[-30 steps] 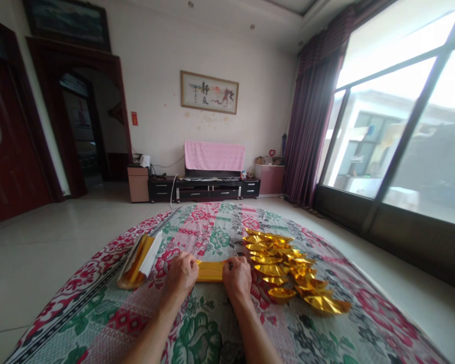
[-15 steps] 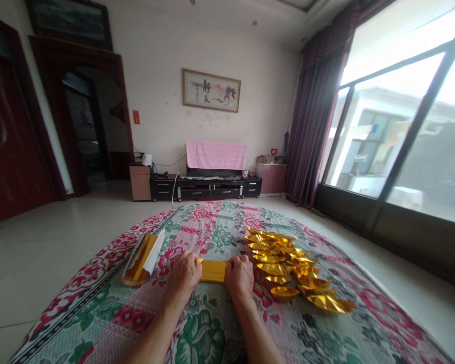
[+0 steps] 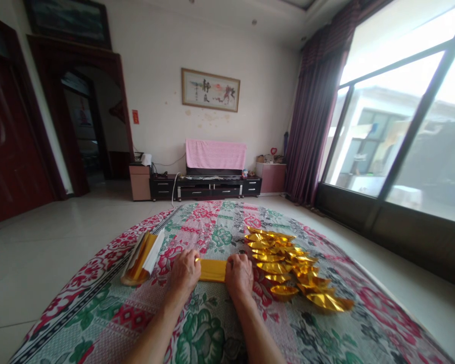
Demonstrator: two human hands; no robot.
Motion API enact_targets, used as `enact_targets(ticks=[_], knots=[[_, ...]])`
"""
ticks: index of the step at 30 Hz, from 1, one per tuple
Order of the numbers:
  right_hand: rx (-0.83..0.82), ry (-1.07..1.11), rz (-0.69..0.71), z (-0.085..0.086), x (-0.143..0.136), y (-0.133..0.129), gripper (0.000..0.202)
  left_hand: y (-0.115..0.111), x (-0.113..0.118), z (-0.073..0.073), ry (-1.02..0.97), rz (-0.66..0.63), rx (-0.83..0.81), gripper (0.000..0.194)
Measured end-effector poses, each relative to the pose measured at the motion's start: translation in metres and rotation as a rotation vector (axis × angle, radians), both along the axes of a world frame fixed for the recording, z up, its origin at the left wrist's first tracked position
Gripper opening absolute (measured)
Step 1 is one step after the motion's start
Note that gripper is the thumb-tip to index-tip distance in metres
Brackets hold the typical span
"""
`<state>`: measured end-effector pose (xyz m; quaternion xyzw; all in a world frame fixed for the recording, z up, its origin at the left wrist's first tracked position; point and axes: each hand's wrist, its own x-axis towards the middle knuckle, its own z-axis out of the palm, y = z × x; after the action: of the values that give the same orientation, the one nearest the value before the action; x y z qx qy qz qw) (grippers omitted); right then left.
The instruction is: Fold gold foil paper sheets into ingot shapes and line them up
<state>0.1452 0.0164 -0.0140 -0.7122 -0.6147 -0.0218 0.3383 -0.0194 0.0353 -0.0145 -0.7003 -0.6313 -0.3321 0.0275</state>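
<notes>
A flat strip of folded gold paper lies across the middle of the table, between my two hands. My left hand is closed on its left end, fingers curled. The right end is pinched in my right hand, whose fingers are also curled. Close to my right hand, several shiny gold folded pieces sit in overlapping rows, one small boat-shaped piece nearest. To the left of my left hand rests an opened packet with gold sheets inside its white wrapping.
A flowered cloth in red, green and grey covers the round table. Beyond it, across the tiled floor, stands a low black cabinet with a pink cloth above it. Large windows are on the right.
</notes>
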Motion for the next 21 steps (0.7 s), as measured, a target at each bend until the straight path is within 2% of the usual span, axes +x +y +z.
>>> enact_targets(ticks=[9, 21], knots=[[0.001, -0.005, -0.003, 0.0011, -0.0009, 0.0001, 0.023, -0.0017, -0.0009, 0.0026, 0.006, -0.029, -0.002, 0.017], [-0.012, 0.01, 0.003, 0.0034, 0.0, -0.001, 0.023, 0.002, -0.0037, -0.002, -0.013, -0.052, -0.015, 0.021]])
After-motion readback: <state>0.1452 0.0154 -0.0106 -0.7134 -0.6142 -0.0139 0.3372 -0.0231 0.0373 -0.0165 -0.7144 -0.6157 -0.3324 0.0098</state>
